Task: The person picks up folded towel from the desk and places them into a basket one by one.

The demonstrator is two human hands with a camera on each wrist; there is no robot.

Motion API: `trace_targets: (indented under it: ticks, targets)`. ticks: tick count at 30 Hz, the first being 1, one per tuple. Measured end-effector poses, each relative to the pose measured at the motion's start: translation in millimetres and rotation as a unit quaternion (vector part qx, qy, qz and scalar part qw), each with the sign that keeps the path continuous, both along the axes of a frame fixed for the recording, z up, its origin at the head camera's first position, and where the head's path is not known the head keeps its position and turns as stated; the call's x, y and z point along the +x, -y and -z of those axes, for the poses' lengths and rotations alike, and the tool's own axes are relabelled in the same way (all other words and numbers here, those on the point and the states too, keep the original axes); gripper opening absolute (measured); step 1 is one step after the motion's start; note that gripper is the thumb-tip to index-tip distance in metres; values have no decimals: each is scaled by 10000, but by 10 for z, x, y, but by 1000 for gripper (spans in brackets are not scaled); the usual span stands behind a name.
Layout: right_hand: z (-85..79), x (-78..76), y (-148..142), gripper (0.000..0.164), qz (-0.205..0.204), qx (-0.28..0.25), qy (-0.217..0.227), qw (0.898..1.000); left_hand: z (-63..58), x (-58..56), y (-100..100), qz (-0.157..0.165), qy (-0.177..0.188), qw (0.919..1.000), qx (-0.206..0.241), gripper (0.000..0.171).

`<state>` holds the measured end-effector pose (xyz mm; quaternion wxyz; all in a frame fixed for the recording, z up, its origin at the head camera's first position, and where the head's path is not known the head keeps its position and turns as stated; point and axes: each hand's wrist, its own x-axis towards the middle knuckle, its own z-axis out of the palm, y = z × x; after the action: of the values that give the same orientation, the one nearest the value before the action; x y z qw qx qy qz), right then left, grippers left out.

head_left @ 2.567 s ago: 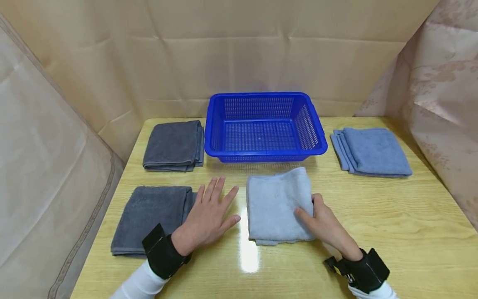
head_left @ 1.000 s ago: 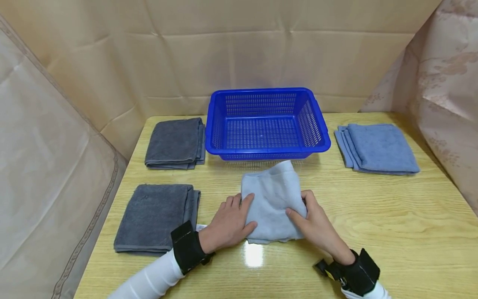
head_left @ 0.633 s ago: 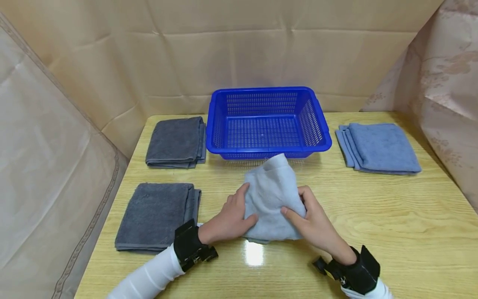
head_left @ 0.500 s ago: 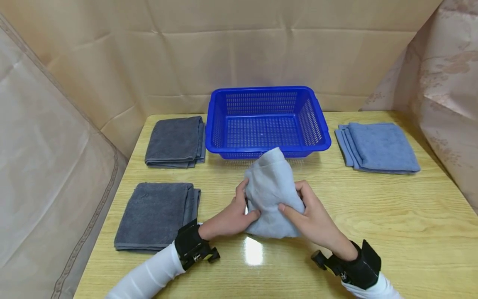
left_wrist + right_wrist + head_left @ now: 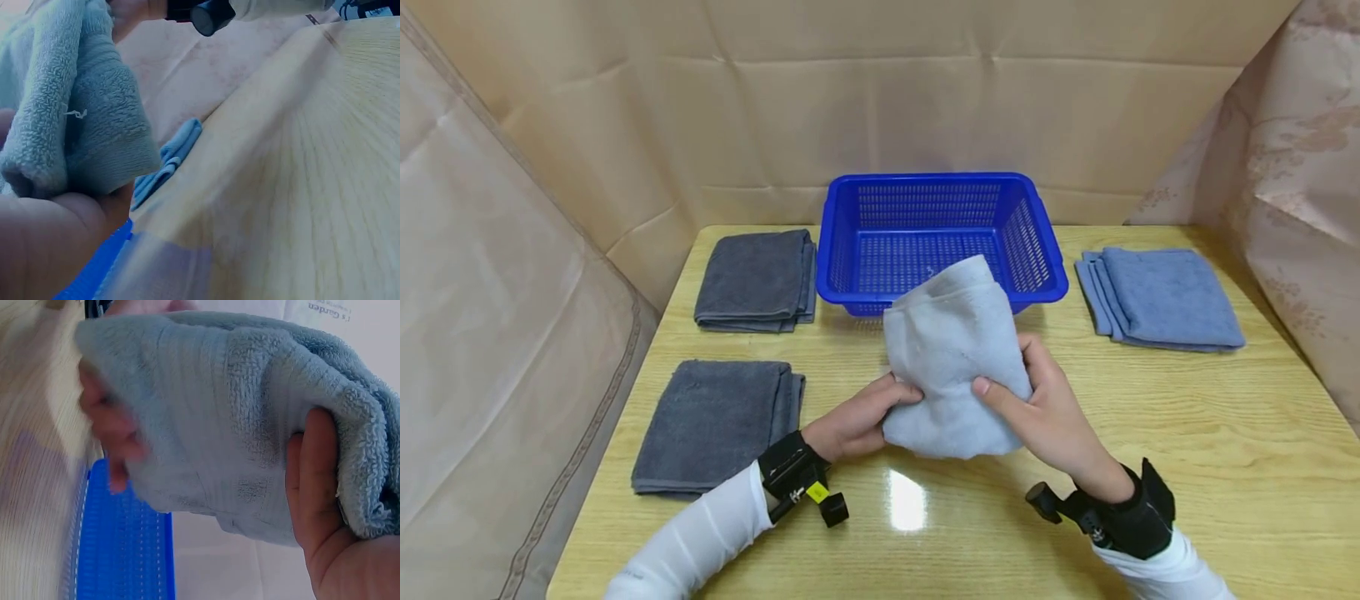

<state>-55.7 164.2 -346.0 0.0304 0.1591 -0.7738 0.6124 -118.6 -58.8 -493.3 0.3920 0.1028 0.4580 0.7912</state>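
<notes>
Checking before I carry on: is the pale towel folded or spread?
Folded: the left wrist view shows the pale towel doubled over in layers, held by the left hand and right hand.

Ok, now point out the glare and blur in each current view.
Head: white glare on the table below the pale towel, which looks fairly sharp; left wrist: a hazy bluish patch on the table beside the blue basket; right wrist: the left hand is blurred, while the pale towel near the right hand looks crisper.

This place is a curtained corner: plain beige cloth (image 5: 790,125) and pink floral cloth (image 5: 1303,192) border a yellow wood-grain table (image 5: 1217,433).
</notes>
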Motion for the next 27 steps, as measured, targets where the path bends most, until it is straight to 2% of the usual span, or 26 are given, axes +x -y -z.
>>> trace_targets:
  ticks: [2, 3, 4, 6, 8, 10, 12, 14, 17, 19, 21, 24, 27]
  targets:
    - [-2, 0, -26, 37, 134, -38, 79, 9999, -493, 159, 49, -98, -163, 9998, -34, 55]
    - [-3, -2, -40, 37, 198, -39, 144, 9997, -697, 221, 63, -278, -180, 9993, -197, 54]
    - [-4, -5, -54, 37, 262, -20, 221, 9994, -825, 255, 80, -460, -258, 9978, -399, 55]
    - [-3, -20, -85, 38, 358, -4, 388, 9986, -996, 293, 111, -869, -463, 9908, -925, 62]
    - [-3, -45, -115, 40, 434, 11, 552, 9975, -1072, 295, 143, -1282, -774, 9783, -1430, 69]
    - [-6, -83, -142, 41, 481, -31, 668, 9966, -1112, 282, 178, -1675, -1166, 9642, -1694, 77]
    - [-17, -137, -169, 41, 511, -63, 743, 9959, -1162, 244, 212, -1959, -1586, 9527, -1696, 87]
    - [-36, -206, -184, 42, 486, -96, 795, 9956, -1231, 182, 242, -2156, -2135, 9411, -1489, 96]
    - [-67, -347, -209, 45, 423, -9, 780, 9961, -1324, 20, 275, -2161, -2988, 9211, -1253, 97]
    - [-98, -457, -229, 48, 366, 69, 767, 9964, -1391, -117, 285, -2031, -3599, 9001, -1377, 88]
    - [-127, -586, -256, 49, 321, 151, 717, 9968, -1452, -263, 293, -1864, -4027, 8804, -1669, 74]
    - [-206, -798, -309, 52, 281, 283, 744, 9964, -1548, -496, 278, -1740, -4324, 8583, -2148, 56]
    - [-297, -1019, -368, 53, 267, 370, 928, 9946, -1644, -733, 224, -1851, -4287, 8493, -2464, 50]
